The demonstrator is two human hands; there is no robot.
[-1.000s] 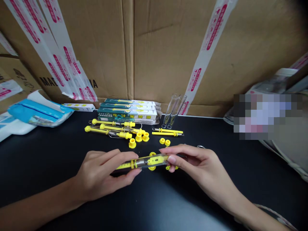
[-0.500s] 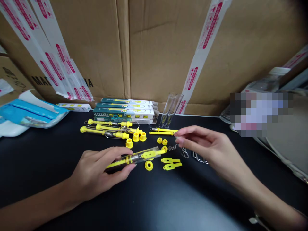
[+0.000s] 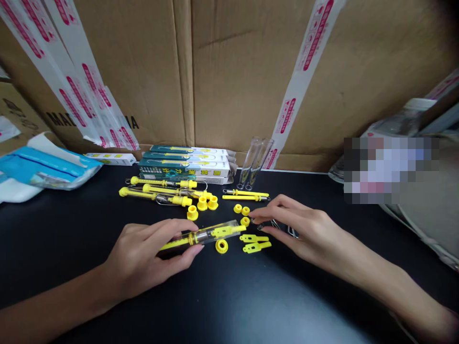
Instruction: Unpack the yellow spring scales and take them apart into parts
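Note:
My left hand (image 3: 150, 253) is closed around a spring scale (image 3: 201, 236), its clear tube pointing right with a yellow slotted tab and a metal spring inside. Curled over the table, my right hand (image 3: 304, 224) has its thumb and fingertips at a small metal spring (image 3: 260, 227); the exact grip is partly hidden. Close by lie small yellow rings (image 3: 245, 221) and two flat yellow tabs (image 3: 255, 247). Bent wire hooks (image 3: 292, 232) show partly behind my right fingers. A larger yellow ring (image 3: 221, 246) rests below the tube's end.
Behind are assembled spring scales (image 3: 158, 197), yellow caps (image 3: 192, 213), two yellow rods with springs (image 3: 245, 197) and two upright clear tubes (image 3: 250, 165). Stacked boxes (image 3: 186, 167) stand against a large cardboard box (image 3: 229, 86). A blue packet (image 3: 53, 165) lies left; a bottle (image 3: 405, 119) stands right.
My right hand has lowered to the small springs, uncovering the right ends of the yellow rods and now covering more of the wire hooks. My left hand holds the spring scale almost unmoved.

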